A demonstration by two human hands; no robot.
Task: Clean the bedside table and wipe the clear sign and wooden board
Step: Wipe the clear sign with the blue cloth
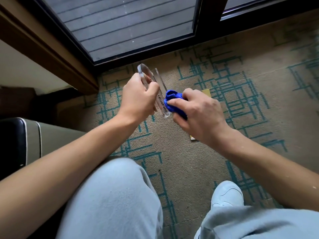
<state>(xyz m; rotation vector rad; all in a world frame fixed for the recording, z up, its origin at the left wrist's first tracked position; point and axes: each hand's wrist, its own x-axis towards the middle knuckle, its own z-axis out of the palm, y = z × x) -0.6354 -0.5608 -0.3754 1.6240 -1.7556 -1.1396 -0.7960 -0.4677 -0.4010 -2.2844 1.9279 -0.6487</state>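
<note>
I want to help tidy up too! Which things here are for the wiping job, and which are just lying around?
For the job:
clear sign, held in the left hand
blue cloth, pressed on the sign by the right hand
wooden board on the carpet, mostly hidden under the right hand

Just there:
patterned carpet
glass door
padded seat
</note>
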